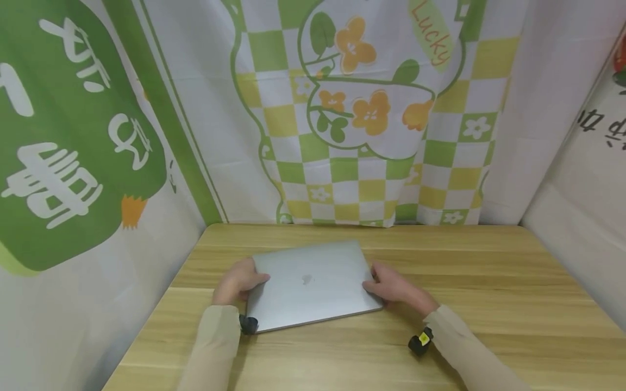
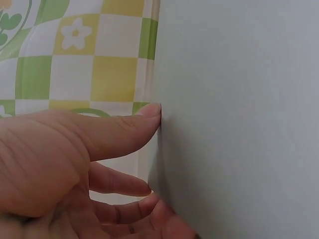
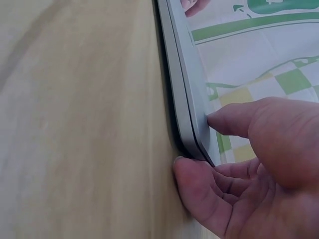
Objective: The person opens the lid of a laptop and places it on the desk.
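Observation:
A closed silver laptop (image 1: 313, 290) with a logo on its lid is angled slightly on the wooden table. At its left side my left hand (image 1: 242, 278) grips the edge, thumb on top of the lid and fingers below. My right hand (image 1: 388, 283) holds the opposite side the same way. In the left wrist view the thumb of the left hand (image 2: 65, 159) meets the laptop's edge (image 2: 239, 109). The right wrist view has the right hand (image 3: 259, 164) pinching a corner of the laptop (image 3: 182, 84), its fingertips at the underside.
The wooden table (image 1: 489, 282) reaches the back curtain (image 1: 362, 179), which has green and yellow checks and flowers. A green-and-white printed cloth (image 1: 73, 136) hangs on the left, another white cloth (image 1: 582, 179) on the right. Small black devices (image 1: 420, 342) sit at both wrists.

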Tool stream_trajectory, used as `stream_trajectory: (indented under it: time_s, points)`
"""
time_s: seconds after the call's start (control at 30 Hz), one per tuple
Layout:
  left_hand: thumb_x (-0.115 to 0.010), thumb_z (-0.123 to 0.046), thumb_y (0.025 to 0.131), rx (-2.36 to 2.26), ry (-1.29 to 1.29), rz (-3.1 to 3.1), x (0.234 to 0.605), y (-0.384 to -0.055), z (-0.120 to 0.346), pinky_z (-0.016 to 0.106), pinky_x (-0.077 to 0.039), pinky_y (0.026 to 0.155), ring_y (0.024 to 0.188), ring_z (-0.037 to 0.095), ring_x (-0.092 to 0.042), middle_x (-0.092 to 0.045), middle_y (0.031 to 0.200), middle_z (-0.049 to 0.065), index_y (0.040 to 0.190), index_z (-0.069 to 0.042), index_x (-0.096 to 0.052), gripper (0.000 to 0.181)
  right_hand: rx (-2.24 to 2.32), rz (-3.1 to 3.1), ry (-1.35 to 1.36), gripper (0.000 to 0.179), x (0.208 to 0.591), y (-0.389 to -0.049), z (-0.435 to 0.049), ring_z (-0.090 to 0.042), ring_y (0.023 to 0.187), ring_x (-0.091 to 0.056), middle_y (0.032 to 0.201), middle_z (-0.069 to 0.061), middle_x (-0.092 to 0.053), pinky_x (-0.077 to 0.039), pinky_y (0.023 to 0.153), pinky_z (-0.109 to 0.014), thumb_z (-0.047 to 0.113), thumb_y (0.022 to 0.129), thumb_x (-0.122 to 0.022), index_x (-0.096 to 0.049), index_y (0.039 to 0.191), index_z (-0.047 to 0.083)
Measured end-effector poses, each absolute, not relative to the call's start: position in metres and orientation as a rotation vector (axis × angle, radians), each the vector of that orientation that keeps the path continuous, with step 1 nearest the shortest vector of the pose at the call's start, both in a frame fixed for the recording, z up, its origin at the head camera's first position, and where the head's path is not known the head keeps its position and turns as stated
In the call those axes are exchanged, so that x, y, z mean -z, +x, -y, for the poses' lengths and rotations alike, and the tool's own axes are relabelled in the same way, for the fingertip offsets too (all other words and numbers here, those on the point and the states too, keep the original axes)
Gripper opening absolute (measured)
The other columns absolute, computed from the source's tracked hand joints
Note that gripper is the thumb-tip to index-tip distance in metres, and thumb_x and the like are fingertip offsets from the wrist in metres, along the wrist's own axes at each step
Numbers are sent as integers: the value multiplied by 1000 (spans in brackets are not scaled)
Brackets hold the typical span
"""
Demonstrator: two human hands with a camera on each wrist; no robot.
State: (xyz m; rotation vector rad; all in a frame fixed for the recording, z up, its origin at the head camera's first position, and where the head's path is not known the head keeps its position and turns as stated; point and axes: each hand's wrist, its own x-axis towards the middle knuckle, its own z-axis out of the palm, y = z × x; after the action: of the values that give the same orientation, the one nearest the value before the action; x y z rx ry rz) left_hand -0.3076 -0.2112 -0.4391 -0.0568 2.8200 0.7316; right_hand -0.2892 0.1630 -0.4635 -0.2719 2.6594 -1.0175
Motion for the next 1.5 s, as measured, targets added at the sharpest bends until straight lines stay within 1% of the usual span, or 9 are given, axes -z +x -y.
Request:
stream_trajectory:
  time_s: [0.2,0.37,0.5,0.67,0.77,0.93,1.27,1.37,1.5]
  points:
    - [-68,-27,91,-752,-38,-2815,438,-305,206,27,-51,44,60,21,-56,-49,71,7,85,-1,-53,31,1019,-2675,-272,23,464,-283,-168,-18,54,-55,80,-9,-58,-51,41,-30,20,94,-64,-53,106,4]
    - [-68,-27,92,-748,-1,-2802,438,-307,200,26,-50,44,56,20,-54,-48,69,6,82,-3,-53,31,1026,-2688,-250,25,465,-280,-174,-18,54,-54,79,-9,-57,-51,41,-29,20,94,-64,-53,108,3]
    - [-68,-27,92,-750,12,-2796,439,-310,195,26,-50,45,55,19,-52,-47,69,6,83,-3,-52,30,1020,-2694,-247,24,464,-276,-180,-17,52,-52,78,-9,-57,-50,41,-29,21,95,-63,-52,107,4]
    - [-69,-29,91,-716,7,-2802,440,-313,188,27,-51,44,57,20,-58,-53,72,8,85,-2,-55,31,1013,-2698,-248,22,462,-272,-187,-19,51,-54,80,-9,-58,-50,40,-30,22,94,-64,-53,104,6]
    - [-69,-29,91,-701,14,-2808,441,-314,184,27,-51,44,57,21,-59,-55,74,10,87,-1,-55,31,1008,-2703,-233,21,463,-271,-190,-19,53,-54,79,-9,-57,-50,41,-30,22,94,-64,-52,103,7]
    - [-69,-28,92,-689,11,-2813,440,-315,178,26,-50,43,57,20,-58,-55,74,10,88,-1,-56,31,1025,-2700,-219,22,465,-269,-194,-19,55,-54,79,-9,-56,-51,41,-31,22,94,-64,-52,104,7]
    - [-69,-27,91,-712,13,-2811,437,-312,166,26,-50,43,56,20,-58,-54,72,9,91,1,-57,31,1032,-2694,-207,25,466,-263,-204,-18,53,-52,77,-8,-55,-49,41,-30,24,95,-63,-52,108,6]
    - [-70,-27,91,-727,22,-2807,436,-311,163,27,-50,44,57,21,-58,-54,73,9,92,1,-57,31,1026,-2701,-201,25,465,-261,-207,-17,52,-51,74,-7,-54,-49,41,-29,25,95,-63,-51,107,7]
    - [-70,-27,90,-723,32,-2812,437,-312,159,28,-51,45,58,21,-57,-54,73,8,89,0,-56,30,1020,-2706,-198,24,466,-258,-211,-17,51,-51,71,-6,-54,-49,41,-29,25,95,-63,-51,106,8]
